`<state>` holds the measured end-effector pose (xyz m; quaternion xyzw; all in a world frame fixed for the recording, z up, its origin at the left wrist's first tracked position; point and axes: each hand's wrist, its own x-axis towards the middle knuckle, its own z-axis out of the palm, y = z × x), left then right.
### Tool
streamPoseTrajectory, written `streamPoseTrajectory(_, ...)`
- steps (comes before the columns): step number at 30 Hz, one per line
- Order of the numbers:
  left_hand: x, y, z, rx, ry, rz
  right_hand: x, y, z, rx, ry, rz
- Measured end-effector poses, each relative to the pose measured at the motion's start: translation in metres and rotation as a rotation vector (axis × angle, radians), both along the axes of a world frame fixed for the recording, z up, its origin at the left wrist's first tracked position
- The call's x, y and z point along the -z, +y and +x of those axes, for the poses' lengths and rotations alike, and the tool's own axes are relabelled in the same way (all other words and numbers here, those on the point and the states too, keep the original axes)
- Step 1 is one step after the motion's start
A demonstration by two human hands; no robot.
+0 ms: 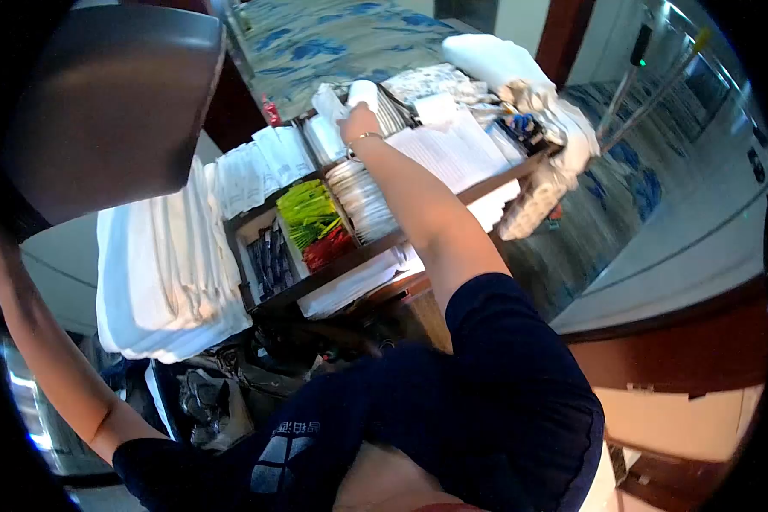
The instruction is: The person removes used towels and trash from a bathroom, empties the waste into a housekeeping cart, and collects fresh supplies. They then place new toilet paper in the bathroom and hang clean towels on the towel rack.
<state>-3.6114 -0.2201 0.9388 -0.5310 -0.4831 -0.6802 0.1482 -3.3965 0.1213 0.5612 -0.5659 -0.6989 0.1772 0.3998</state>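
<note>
At the far left, my left hand [2, 237] is at the lower corner of a raised dark brown bin [115, 111]. Its fingers are mostly hidden, but the bin appears to hang from it. My right hand [360, 124] reaches over a compartmented cart tray [354, 263], fingers closed at the lower end of a white roll [363, 91]. Beside that hand is a crumpled white packet [328, 102]. Nearer me, the tray holds rows of white packets [363, 200], lime-green sachets [308, 207], red sachets [327, 249] and dark packets [270, 260].
Folded white towels [166, 264] are stacked at the cart's left end. Printed paper sheets [452, 152] lie on its right part, near a rolled white cloth [497, 61]. Dark bags [273, 363] sit below. Two long poles [627, 94] stand at right on patterned carpet [324, 38].
</note>
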Motion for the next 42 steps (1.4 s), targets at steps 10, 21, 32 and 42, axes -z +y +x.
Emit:
streamPoseTrajectory(10, 0.065, -0.062, -0.035, -0.404, 0.445, -0.096, 0.01, 0.015, 0.014, 0.044, 0.275, -0.244)
streamPoseTrajectory(21, 0.093, -0.009, 0.123, -0.144, 0.32, -0.272, 0.01, -0.123, 0.244, -0.334, 1.025, -0.321)
streamPoseTrajectory(32, 0.233, 0.152, 0.411, 0.989, 1.108, -0.318, 0.171, -0.38, 0.509, 0.543, 0.643, -0.457)
streamPoseTrajectory(42, 0.566, 0.029, 0.65, 1.627, 0.913, -0.526, 0.327, -0.678, 0.517, 1.634, 1.141, -0.374)
